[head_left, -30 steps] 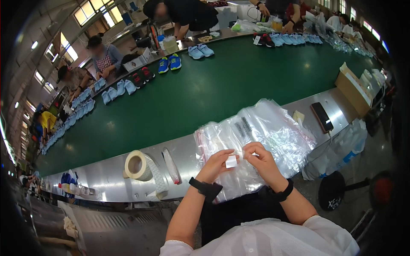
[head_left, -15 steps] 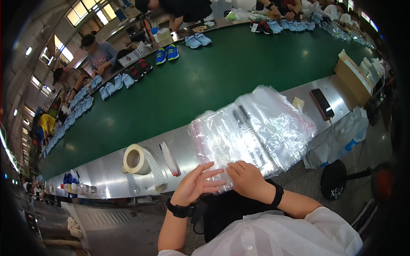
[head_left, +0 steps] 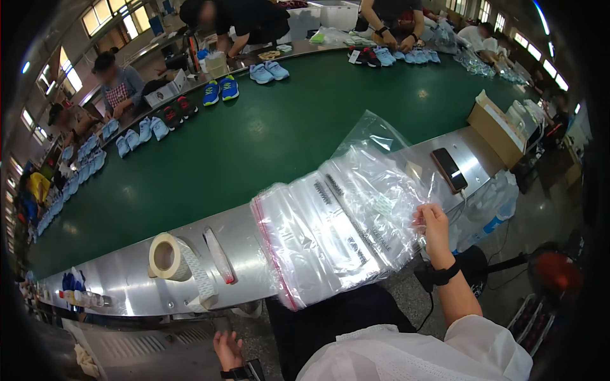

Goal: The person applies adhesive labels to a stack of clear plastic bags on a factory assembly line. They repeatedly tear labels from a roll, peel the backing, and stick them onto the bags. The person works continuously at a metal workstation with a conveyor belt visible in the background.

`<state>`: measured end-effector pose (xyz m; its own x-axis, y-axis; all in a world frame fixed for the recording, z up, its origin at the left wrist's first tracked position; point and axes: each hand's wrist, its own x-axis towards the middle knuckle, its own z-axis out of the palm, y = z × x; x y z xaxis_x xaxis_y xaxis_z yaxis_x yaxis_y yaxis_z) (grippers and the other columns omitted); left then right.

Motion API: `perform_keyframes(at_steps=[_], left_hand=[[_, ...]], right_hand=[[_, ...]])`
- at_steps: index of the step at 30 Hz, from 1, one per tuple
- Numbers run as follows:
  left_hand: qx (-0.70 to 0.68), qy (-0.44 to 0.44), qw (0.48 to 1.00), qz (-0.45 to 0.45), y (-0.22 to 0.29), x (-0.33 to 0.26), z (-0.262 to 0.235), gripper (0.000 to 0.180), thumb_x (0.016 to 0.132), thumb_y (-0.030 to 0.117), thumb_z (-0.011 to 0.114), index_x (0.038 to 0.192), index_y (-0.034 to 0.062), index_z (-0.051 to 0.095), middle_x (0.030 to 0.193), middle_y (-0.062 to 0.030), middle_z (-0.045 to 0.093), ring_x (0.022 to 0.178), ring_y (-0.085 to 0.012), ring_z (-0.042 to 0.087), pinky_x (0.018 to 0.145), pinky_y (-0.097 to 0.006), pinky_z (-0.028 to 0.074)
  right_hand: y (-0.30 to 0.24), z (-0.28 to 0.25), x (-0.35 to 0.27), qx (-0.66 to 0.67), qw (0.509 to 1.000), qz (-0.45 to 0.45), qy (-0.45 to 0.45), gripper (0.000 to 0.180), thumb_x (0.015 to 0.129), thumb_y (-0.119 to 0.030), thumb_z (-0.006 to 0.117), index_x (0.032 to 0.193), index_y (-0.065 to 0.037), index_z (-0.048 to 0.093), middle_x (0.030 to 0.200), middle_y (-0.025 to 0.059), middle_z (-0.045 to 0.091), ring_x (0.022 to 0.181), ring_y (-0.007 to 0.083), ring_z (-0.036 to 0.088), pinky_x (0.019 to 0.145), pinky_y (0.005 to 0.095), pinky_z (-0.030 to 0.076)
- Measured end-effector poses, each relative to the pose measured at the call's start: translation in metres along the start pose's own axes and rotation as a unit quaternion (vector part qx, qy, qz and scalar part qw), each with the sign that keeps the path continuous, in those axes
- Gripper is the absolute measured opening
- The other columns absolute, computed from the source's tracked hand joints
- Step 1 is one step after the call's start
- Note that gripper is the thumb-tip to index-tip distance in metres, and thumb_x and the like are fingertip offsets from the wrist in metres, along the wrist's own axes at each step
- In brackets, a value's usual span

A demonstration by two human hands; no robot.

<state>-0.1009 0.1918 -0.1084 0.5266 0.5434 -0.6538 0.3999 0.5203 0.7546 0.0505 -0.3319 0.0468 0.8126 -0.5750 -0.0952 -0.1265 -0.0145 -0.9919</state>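
- Head view, centre of the frame: a stack of clear plastic bags point(head_left: 346, 225) with red zip edges lies on the shiny metal surface point(head_left: 127, 279), its lower end hanging over the near edge.
- Head view, right of centre: the right hand point(head_left: 433, 222) is closed on the right edge of the stack, fingers pinching the film; a dark band sits on the wrist.
- Head view, bottom edge left of centre: the left hand point(head_left: 227, 349) hangs low, below the surface, fingers loosely spread and holding nothing, well apart from the bags.
- Head view, lower left: a roll of tape point(head_left: 166, 256) stands on the surface, with a loose strip trailing toward the near edge; just to its right lies a narrow white strip with a red end point(head_left: 219, 255).
- Head view, right: a dark phone point(head_left: 449, 169) lies on the surface beyond the bags, near a cardboard box point(head_left: 495, 130).
- Head view, upper half: a green belt point(head_left: 254, 146) curves across, lined on its far side with blue and dark shoes point(head_left: 220, 90); other people work along it.
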Motion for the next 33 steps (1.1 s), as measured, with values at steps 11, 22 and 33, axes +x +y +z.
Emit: perform_keyframes(at_steps=[11,22,33], left_hand=[[0.291,-0.179,0.921,0.187,-0.015,0.049,0.051,0.034,0.076,0.007,0.067,0.108,-0.0026,0.06,0.1,-0.0079,0.063,0.09,-0.018,0.058,0.083,-0.029,0.043],[0.033,-0.309,0.949,0.06,0.046,-0.133,0.113,0.015,0.092,0.011,0.052,0.102,0.0001,0.05,0.089,-0.0098,0.063,0.073,-0.0137,0.064,0.057,-0.025,0.054],[-0.096,-0.259,0.955,0.106,0.065,-0.143,0.146,0.014,0.092,0.007,0.049,0.103,0.0001,0.045,0.093,-0.0117,0.059,0.072,-0.0154,0.063,0.058,-0.026,0.054]], right_hand=[[0.018,-0.035,0.01,-0.176,0.914,-0.358,0.073,0.023,0.093,-0.004,0.045,0.115,0.001,0.051,0.122,0.0114,0.048,0.109,0.0177,0.048,0.094,0.0301,0.038],[0.0,0.122,-0.138,-0.08,0.759,-0.163,-0.626,0.022,0.086,-0.012,0.059,0.105,-0.001,0.057,0.093,0.0108,0.059,0.089,0.0219,0.06,0.075,0.0295,0.047],[0.008,0.129,-0.126,-0.045,0.697,0.081,-0.711,0.017,0.091,-0.012,0.054,0.101,0.001,0.058,0.082,0.0053,0.061,0.077,0.0071,0.054,0.07,0.0249,0.045]])
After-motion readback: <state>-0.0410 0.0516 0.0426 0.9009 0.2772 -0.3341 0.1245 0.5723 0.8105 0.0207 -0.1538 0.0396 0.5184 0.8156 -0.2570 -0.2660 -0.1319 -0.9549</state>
